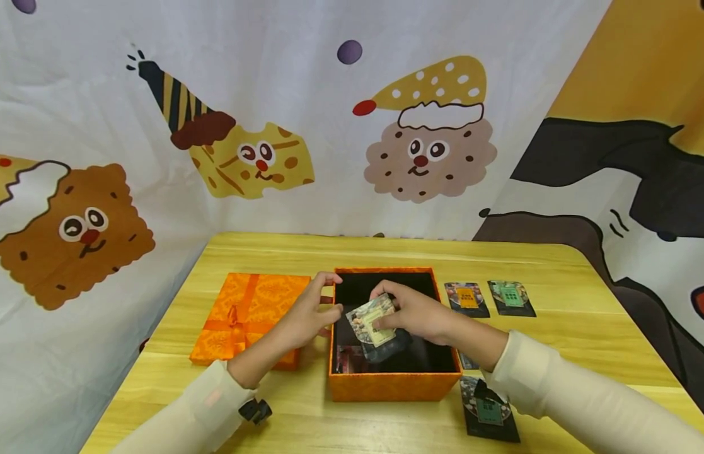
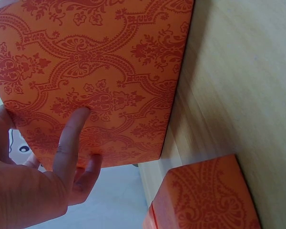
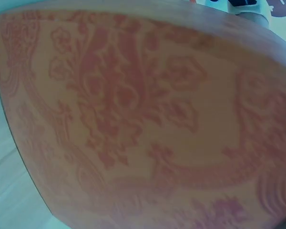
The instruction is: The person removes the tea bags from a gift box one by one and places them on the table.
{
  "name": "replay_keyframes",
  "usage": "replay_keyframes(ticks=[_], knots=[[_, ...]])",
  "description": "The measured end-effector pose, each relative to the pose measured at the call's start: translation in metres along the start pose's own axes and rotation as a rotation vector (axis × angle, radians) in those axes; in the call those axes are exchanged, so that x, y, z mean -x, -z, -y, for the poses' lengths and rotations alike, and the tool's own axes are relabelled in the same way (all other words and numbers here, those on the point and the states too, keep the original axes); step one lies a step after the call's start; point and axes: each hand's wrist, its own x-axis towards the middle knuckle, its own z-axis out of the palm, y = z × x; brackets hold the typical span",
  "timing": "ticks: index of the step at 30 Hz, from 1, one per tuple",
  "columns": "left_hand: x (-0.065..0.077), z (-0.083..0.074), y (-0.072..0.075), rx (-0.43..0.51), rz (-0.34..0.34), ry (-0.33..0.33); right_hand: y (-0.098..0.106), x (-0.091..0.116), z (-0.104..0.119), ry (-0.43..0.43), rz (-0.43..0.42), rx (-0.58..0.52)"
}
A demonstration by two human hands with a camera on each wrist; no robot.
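An orange patterned gift box (image 1: 394, 386) with a black interior stands without its lid. My left hand (image 1: 312, 312) grips the box's left wall, thumb at the rim; in the left wrist view, fingers (image 2: 69, 140) touch the patterned outer side. My right hand (image 1: 416, 312) pinches a small flat packet (image 1: 371, 321) with a cream label and dark lower part, tilted over the box's opening. Inside, at the near left corner, a reddish patch (image 1: 348, 359) shows. The right wrist view is filled by the box's outer wall (image 3: 133, 119), and the right hand's fingers are hidden there.
The orange lid (image 1: 215, 343) with a ribbon bow lies left of the box. Right of it lie an orange-labelled packet (image 1: 467, 299), two green-labelled packets (image 1: 511, 298) and a partly covered packet (image 1: 468, 362). A printed cloth (image 1: 329, 214) hangs behind the wooden table (image 1: 578, 353).
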Motion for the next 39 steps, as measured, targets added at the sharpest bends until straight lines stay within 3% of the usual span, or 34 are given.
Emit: replay_keyframes(ticks=[16,26,39], knots=[[0.001,0.0,0.001,-0.03,-0.003,-0.015,0.04,0.044,0.015,-0.013,-0.163,0.023],[0.001,0.001,0.0,-0.021,0.008,-0.018,0.061,0.067,0.006,-0.047,-0.209,0.0],[0.001,0.001,0.0,-0.023,0.007,-0.02,0.094,0.097,-0.016,-0.025,-0.234,-0.07]])
